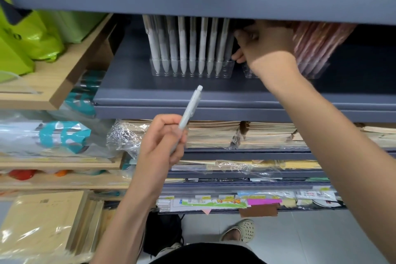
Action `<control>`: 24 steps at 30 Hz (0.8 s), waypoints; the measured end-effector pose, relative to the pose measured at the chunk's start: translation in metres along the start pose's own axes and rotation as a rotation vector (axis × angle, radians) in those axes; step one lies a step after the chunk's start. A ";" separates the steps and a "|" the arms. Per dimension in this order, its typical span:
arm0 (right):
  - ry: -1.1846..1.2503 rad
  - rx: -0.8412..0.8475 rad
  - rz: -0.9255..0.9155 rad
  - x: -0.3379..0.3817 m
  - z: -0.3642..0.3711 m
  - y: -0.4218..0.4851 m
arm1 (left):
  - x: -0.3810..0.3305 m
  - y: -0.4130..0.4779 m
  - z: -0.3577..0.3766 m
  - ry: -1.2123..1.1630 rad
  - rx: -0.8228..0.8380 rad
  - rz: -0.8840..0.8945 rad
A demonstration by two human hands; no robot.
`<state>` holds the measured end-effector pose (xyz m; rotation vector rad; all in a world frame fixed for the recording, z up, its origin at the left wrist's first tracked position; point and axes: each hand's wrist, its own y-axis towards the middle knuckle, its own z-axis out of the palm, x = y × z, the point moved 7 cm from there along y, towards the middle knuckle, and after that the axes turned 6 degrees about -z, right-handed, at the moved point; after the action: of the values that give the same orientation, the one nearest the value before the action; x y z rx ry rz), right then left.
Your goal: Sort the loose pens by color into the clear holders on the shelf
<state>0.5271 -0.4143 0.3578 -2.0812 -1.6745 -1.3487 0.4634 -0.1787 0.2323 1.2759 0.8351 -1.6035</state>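
My left hand (162, 141) grips a pale grey pen (189, 111) below the shelf edge, its clicker end pointing up and right. On the grey shelf (171, 90) a clear holder (191, 68) carries a row of several white-grey pens (183, 45). Further right, my right hand (263, 45) reaches in under the upper shelf, fingers curled around dark pens whose shapes are mostly hidden in shadow. A second clear holder (315, 68) with reddish-pink pens (317, 38) stands just right of that hand, partly covered by my wrist.
The upper grey shelf (192, 0) overhangs the pens closely. Stacks of wrapped notebooks (214, 133) fill the shelf below. Green bags (32, 36) and wooden shelves (53, 83) stand to the left. Sticky-note packs (263, 200) lie on the lowest shelf. A sandalled foot (240, 231) stands on the floor.
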 end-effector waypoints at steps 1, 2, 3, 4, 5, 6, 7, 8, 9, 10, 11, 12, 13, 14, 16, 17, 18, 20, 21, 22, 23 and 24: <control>0.096 -0.043 -0.024 0.002 -0.004 -0.011 | -0.002 -0.001 -0.002 0.002 -0.017 0.023; 0.183 -0.065 -0.041 0.004 -0.007 -0.024 | -0.003 -0.002 -0.003 0.004 -0.034 0.036; 0.249 -0.054 -0.053 0.006 -0.007 -0.038 | -0.004 -0.002 -0.003 0.006 -0.048 0.046; 0.300 -0.010 -0.058 0.008 -0.004 -0.053 | -0.004 -0.003 -0.003 0.008 -0.056 0.054; 0.352 0.062 -0.063 0.011 0.002 -0.067 | -0.005 -0.003 -0.002 0.014 -0.059 0.065; 0.401 0.144 -0.065 0.014 0.010 -0.081 | -0.005 -0.003 -0.001 0.024 -0.057 0.076; 0.441 0.222 -0.066 0.016 0.017 -0.093 | -0.005 -0.003 0.001 0.039 -0.051 0.085; 0.468 0.287 -0.068 0.018 0.024 -0.102 | -0.005 -0.003 0.003 0.058 -0.041 0.089; 0.485 0.330 -0.067 0.018 0.029 -0.109 | -0.004 -0.003 0.005 0.075 -0.031 0.089; 0.495 0.351 -0.063 0.017 0.032 -0.113 | -0.003 -0.003 0.007 0.087 -0.023 0.087; 0.501 0.358 -0.054 0.015 0.034 -0.115 | -0.003 -0.003 0.010 0.092 -0.014 0.086; 0.511 0.358 -0.042 0.014 0.035 -0.116 | -0.004 -0.003 0.012 0.100 -0.005 0.091; 0.538 0.356 -0.029 0.012 0.034 -0.116 | -0.006 -0.003 0.014 0.125 0.001 0.101; 0.580 0.346 -0.017 0.011 0.032 -0.114 | -0.008 -0.002 0.015 0.168 0.000 0.118; 0.648 0.273 -0.022 0.010 0.021 -0.107 | -0.018 -0.001 0.010 0.271 -0.037 0.184; 0.657 0.202 -0.042 0.010 0.012 -0.101 | -0.027 0.001 0.006 0.317 -0.071 0.241; 0.653 0.115 -0.066 0.010 0.002 -0.095 | -0.038 0.004 0.000 0.363 -0.119 0.308; 0.602 -0.071 -0.102 0.008 -0.019 -0.081 | -0.061 0.013 -0.016 0.444 -0.240 0.436; 0.550 -0.165 -0.103 0.004 -0.028 -0.075 | -0.070 0.020 -0.024 0.478 -0.294 0.483; 0.468 -0.246 -0.098 0.001 -0.036 -0.070 | -0.078 0.029 -0.032 0.506 -0.334 0.504; 0.348 -0.311 -0.092 -0.002 -0.042 -0.065 | -0.083 0.042 -0.040 0.526 -0.361 0.498; 0.221 -0.359 -0.087 -0.004 -0.046 -0.061 | -0.087 0.055 -0.046 0.543 -0.377 0.476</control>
<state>0.4506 -0.4229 0.3577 -1.9507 -1.5383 -1.9524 0.5376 -0.1373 0.3070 1.5052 1.0057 -0.6892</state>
